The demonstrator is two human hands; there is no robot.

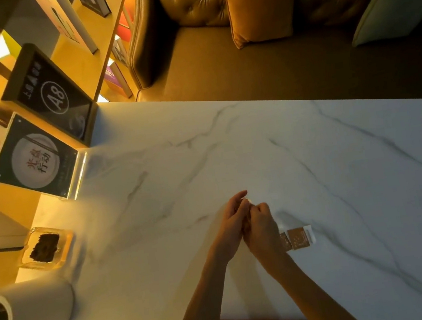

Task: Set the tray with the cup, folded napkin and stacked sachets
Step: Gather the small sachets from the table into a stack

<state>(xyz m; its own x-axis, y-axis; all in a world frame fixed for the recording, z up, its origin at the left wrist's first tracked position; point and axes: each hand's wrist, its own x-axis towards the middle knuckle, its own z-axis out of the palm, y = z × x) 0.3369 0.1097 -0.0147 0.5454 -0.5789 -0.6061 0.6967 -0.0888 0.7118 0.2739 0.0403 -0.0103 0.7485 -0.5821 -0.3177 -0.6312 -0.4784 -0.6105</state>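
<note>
My left hand (230, 225) and my right hand (260, 229) meet over the white marble table (340, 169), fingers curled together. Their fingertips pinch a small pale item (246, 200); what it is cannot be made out. Just right of my right wrist, brown sachets with white ends (299, 238) lie flat on the table, overlapping each other. A white cup (41, 305) with a dark inside stands at the bottom left, far from both hands. Neither a tray nor a napkin is in view.
A glass dish holding something dark (45, 248) sits near the table's left edge. Two framed table signs (35, 158) (56, 95) stand at the far left corner. A tufted leather sofa with cushions (259, 5) runs behind the table.
</note>
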